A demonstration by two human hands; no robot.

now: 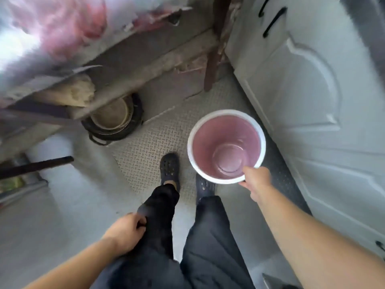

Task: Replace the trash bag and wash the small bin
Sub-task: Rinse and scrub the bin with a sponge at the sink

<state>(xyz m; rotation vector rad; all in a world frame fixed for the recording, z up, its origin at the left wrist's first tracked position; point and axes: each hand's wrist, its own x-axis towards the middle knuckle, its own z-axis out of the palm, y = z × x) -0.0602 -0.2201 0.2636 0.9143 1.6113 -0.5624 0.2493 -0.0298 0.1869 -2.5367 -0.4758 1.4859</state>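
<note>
One bin in play: small bin [226, 145], white rim, pink inside, carried by right hand [257, 180] pinched on the near rim, thumb over the edge, fingers underneath. It hangs upright over the tread-pattern floor mat [145, 142], just ahead of the feet, beside the white cabinet door [312, 101].

Contents: no bag liner visible, no trash. Bottom looks glossy, maybe wet or just reflective; can't tell.

Left hand [127, 232] is loosely curled against the left trouser leg; can't tell whether it grips the cloth or just rests there. Nothing else in it.

Step, my read: old bag is out, bin is being walked somewhere, likely to water for the wash. No tap or sink in view.

Next move needs: keep the rim level, find a water source, free the left hand to steady the base while rinsing.

Other containers: round pot or basin [112, 119], dark outer rim, pale inside, sits on the floor half under the shelf [145, 65]; appears empty. Pinkish plastic bags [83, 21] up top, blurred.
</note>
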